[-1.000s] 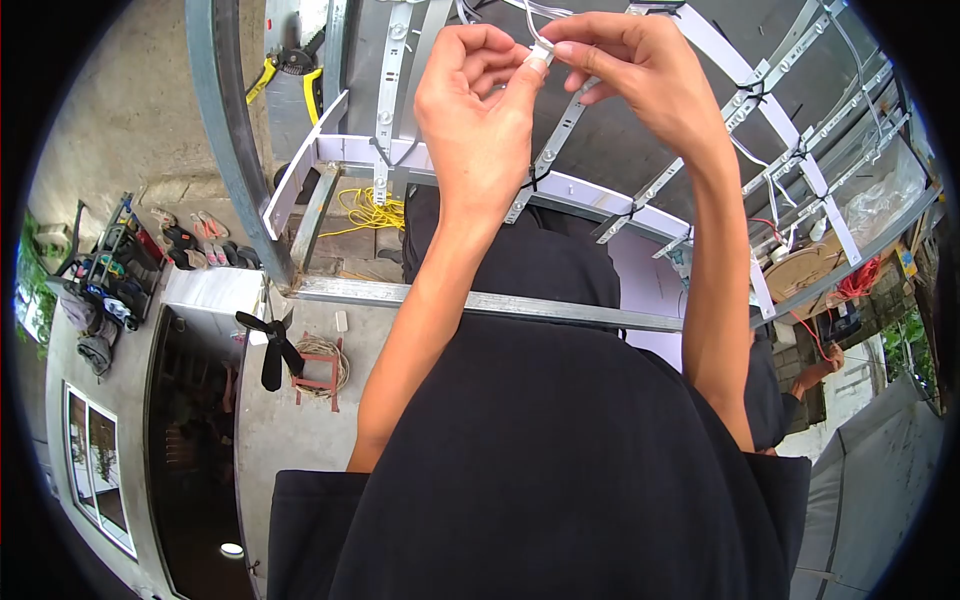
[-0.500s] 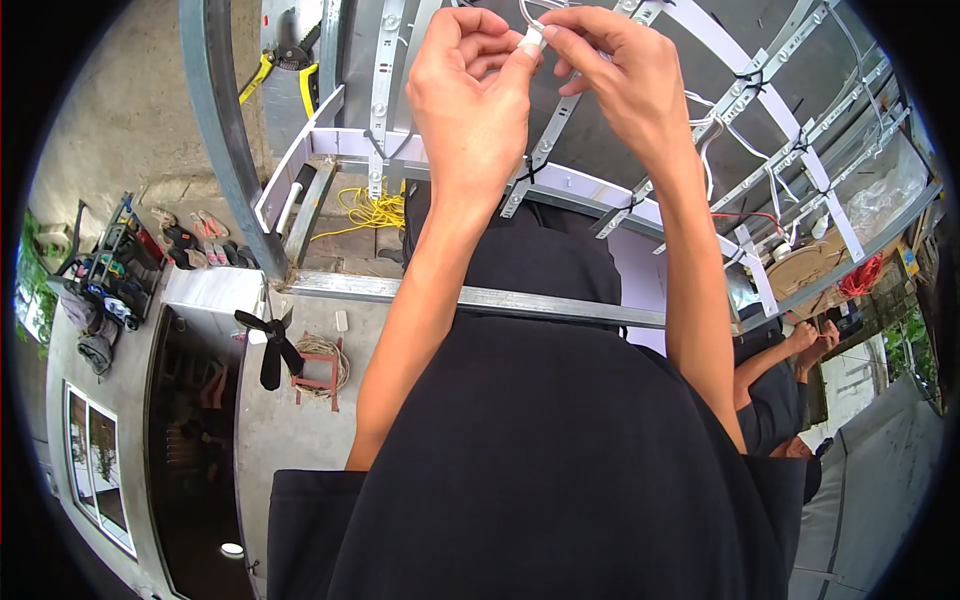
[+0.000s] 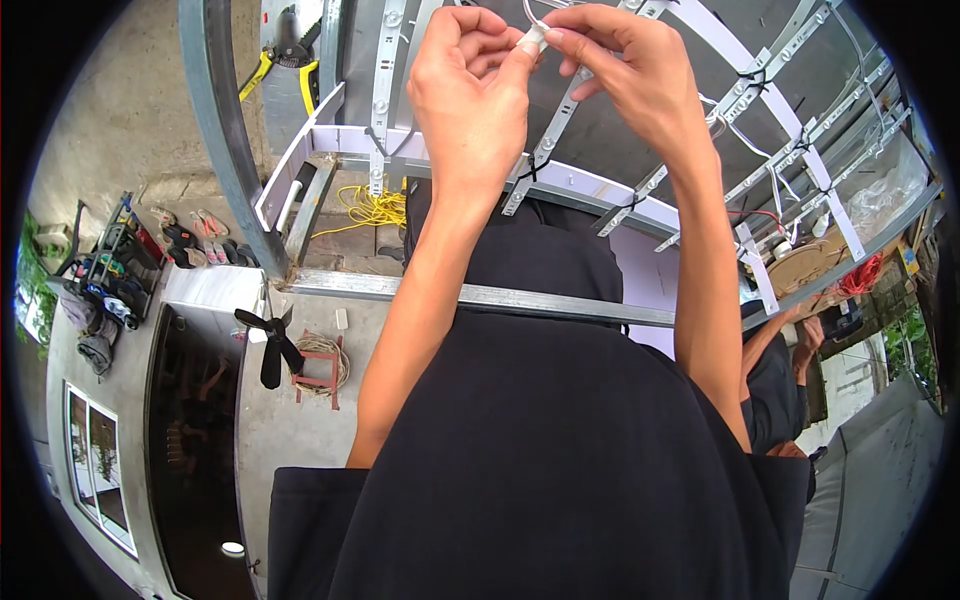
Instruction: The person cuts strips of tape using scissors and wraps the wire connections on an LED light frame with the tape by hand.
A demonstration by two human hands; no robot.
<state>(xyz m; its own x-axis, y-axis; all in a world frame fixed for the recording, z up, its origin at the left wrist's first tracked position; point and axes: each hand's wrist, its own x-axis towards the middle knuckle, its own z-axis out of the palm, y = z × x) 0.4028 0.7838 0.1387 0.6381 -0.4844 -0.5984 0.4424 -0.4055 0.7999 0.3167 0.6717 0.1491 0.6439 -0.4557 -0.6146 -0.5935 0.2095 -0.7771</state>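
My left hand [image 3: 470,95] pinches a small white wrapped piece [image 3: 533,38] between thumb and fingers at the top of the view. White wires [image 3: 531,10] rise from this piece. Close beside it, my right hand [image 3: 625,75] has thumb and fingertips closed on the same white piece and wires. Behind and below the hands run LED strips [image 3: 550,130], fastened with black ties to a curved white band [image 3: 585,188]. The exact finger contact is small and partly hidden.
A metal bar [image 3: 560,304] crosses in front of my body; a curved metal frame [image 3: 215,120] stands left. Yellow cord [image 3: 373,210] and a saw with yellow handles [image 3: 308,85] lie beyond. Another person's arm [image 3: 770,345] is at right, near red wire [image 3: 862,275].
Both hands stay together at the white piece, after shifting slightly left. My right hand has tilted a little. At right, the other person's arms and body have moved into view.
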